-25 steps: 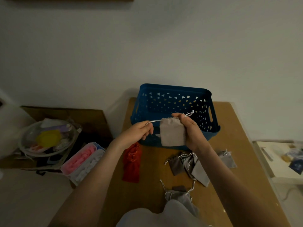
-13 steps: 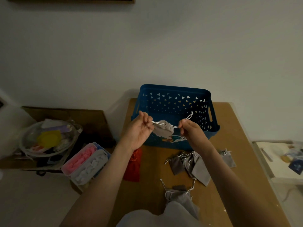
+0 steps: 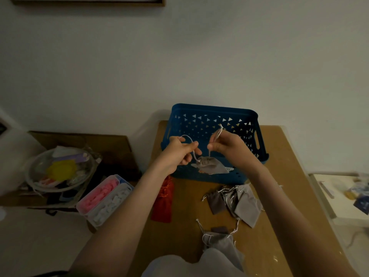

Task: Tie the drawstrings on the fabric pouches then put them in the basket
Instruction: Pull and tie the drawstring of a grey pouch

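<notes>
Now we hold a grey pouch (image 3: 212, 167) in the air just in front of the blue basket's (image 3: 213, 109) near wall. Our left hand (image 3: 179, 151) pinches one white drawstring (image 3: 190, 143) and our right hand (image 3: 229, 148) pinches the other, so the pouch hangs below and between them. On the table (image 3: 279, 152), more grey pouches (image 3: 240, 201) lie near the basket's front, and a red pouch (image 3: 162, 198) lies by its front left corner.

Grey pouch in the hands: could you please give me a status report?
Left hand and right hand each pinch a drawstring. Grey pouch hangs cinched before the basket, not yet in. Nothing blocking.
</notes>
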